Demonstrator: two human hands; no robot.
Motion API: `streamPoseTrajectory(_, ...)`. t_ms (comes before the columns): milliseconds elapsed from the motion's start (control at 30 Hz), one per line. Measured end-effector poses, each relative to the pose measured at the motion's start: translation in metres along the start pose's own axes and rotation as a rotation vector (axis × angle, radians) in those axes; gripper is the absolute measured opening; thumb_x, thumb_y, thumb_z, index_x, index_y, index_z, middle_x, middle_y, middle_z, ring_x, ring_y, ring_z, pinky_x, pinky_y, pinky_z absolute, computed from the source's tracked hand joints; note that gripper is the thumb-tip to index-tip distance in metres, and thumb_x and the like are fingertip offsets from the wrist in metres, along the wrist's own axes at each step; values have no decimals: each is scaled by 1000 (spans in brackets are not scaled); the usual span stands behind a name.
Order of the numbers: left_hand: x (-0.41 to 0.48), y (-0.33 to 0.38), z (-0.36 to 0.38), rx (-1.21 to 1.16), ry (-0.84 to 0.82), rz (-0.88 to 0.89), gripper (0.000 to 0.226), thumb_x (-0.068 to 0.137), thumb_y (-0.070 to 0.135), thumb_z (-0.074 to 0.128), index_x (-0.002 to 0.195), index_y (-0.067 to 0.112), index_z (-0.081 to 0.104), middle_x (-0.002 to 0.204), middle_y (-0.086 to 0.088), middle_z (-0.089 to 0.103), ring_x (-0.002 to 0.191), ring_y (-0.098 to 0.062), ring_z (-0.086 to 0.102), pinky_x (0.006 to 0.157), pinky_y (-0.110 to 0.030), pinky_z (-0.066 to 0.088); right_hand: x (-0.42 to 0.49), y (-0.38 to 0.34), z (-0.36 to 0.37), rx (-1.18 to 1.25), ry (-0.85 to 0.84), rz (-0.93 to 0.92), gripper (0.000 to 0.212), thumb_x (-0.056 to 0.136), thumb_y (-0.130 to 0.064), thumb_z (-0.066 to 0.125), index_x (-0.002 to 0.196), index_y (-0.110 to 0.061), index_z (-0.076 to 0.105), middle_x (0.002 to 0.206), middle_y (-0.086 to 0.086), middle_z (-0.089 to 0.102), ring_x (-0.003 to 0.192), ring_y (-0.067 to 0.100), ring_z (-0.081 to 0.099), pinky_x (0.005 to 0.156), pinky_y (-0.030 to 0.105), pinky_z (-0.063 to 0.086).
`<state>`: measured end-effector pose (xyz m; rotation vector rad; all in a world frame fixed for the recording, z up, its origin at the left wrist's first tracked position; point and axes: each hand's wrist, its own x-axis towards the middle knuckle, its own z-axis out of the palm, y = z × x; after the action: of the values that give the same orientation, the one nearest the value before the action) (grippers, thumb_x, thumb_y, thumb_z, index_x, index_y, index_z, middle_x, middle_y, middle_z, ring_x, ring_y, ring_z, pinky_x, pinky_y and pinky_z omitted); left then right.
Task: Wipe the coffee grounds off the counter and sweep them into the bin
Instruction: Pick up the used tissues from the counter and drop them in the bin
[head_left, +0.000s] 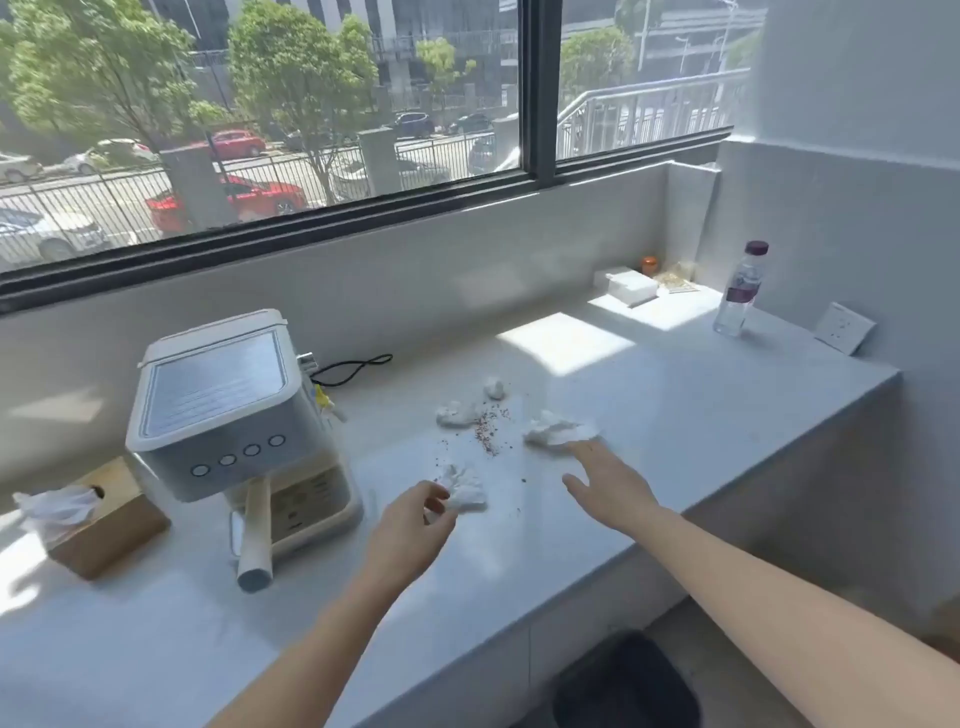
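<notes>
Coffee machine (234, 410), tissue box (106, 525), bottle (740, 291)

The coffee grounds (485, 427) are tiny brown and reddish bits. They lie in a loose little patch near the middle of the white counter (675, 415), with a few stray bits spread toward the front edge. Four crumpled white tissues sit around them. A small tissue ball (494, 387) lies behind the patch. A flat tissue wad (456, 414) touches its left side. A big tissue (558, 430) lies just to the right. The front tissue (465, 488) lies nearer the edge. The dark bin (623, 686) stands on the floor below the counter.
</notes>
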<state>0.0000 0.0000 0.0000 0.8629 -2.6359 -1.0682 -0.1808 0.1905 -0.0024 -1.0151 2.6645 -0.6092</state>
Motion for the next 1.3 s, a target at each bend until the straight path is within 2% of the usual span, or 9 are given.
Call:
streamPoseTrajectory(67,21,-8,9,-24,10,-82,25,85,26,58,110,21,59,97,6,63,78,-12,55,71,-28,42,17,9,4,81,7,124,44,96,-28,43,139,-27,36,143,-6,41,121,20,49,90,37,44)
streamPoseTrajectory(233,69,-31,35,-15,-52,-204,30,85,21,55,114,21,53,108,4,58,88,-19,58,80,-35,50,60,31,22,157,-14,277,44,94,-23,43,138,-25,39,141,-4,45,118,21,52,92,40,46)
streamPoseTrajectory(567,106,-62,86,-25,-79,-342,43,85,26,60,125,19,45,125,-2,46,108,-23,53,87,-42,49,134,48,50,157,-111,250,56,97,-19,35,148,-35,19,153,-9,23,130,19,36,86,35,40)
streamPoseTrajectory(700,123,-64,88,102,-60,-317,40,82,35,64,117,19,51,120,-3,48,110,-24,51,82,-40,46,146,49,64,117,-203,274,50,99,-28,32,147,-36,22,147,-2,32,132,21,32,90,40,42)
streamPoseTrajectory(900,126,-62,88,211,-26,-316,23,79,35,64,98,24,59,105,0,54,102,-23,52,80,-35,38,130,53,79,-40,-200,282,36,98,-36,36,128,-25,52,136,1,44,123,26,41,90,44,45)
streamPoseTrajectory(1000,115,-62,90,228,13,-313,8,82,27,61,90,24,62,97,1,60,98,-23,54,76,-34,35,124,51,74,-85,-134,289,35,97,-43,39,93,-19,63,109,3,62,111,25,51,87,41,44)
streamPoseTrajectory(1067,106,-62,92,216,46,-315,5,85,23,59,87,23,64,95,1,61,96,-23,55,73,-33,33,117,52,71,-82,-133,340,36,95,-43,40,69,-24,57,93,3,64,104,25,54,88,41,41)
streamPoseTrajectory(1233,91,-51,95,-26,106,-340,3,84,22,61,84,22,64,107,0,53,89,-19,58,78,-36,46,95,59,73,-86,-172,472,41,92,-50,43,63,-23,50,72,-2,57,87,22,59,93,39,40)
streamPoseTrajectory(1300,89,-44,95,-110,131,-348,2,83,22,60,82,22,62,110,3,51,86,-18,59,76,-36,50,89,60,77,42,-153,513,28,89,-46,51,77,-21,48,76,-3,58,82,22,59,91,39,42)
